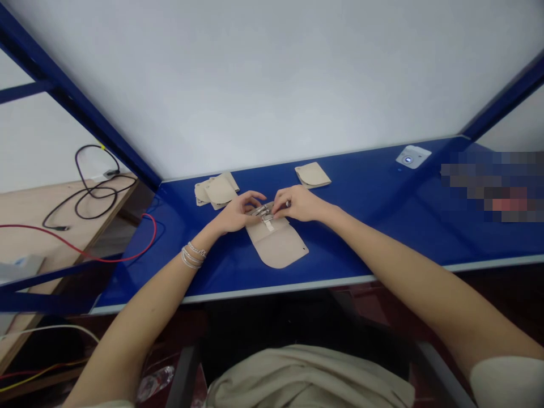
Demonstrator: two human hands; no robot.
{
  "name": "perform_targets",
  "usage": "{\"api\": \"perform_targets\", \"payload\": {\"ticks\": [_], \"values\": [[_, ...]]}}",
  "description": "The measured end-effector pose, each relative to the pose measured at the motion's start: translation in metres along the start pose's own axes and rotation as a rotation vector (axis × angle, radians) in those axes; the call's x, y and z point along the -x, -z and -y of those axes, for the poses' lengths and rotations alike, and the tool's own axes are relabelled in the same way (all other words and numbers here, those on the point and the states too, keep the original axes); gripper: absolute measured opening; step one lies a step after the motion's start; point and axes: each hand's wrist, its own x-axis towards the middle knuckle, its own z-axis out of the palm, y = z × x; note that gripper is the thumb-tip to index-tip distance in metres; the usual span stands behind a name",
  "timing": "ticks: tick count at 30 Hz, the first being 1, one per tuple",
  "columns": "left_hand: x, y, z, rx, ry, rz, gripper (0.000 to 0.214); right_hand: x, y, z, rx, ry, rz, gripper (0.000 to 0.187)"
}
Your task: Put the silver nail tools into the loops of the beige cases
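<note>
Silver clasp (262, 214) on beige flap (276, 246) sits between left hand (238, 212) and right hand (297, 204).

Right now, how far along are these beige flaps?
Done: one beige flap lies flat, a metal clasp at its upper end. In hand: left hand and right hand work at that clasp. Remaining: the stacked flaps and a single flap, showing no clasp.

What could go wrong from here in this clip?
The small metal clasp is pinched between the left hand and right hand, so it could slip. The beige flap lies unsecured on the glossy blue table top, so it might slide. The bracelets could perhaps snag.
</note>
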Motion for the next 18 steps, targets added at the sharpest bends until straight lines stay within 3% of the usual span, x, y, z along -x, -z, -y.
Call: {"api": "perform_targets", "payload": {"ticks": [18], "values": [[-0.0003,0.0006,0.0023,-0.008,-0.015,0.01,0.058,-0.0001,0.0009,0.0029,0.034,0.011,0.022,0.008]]}}
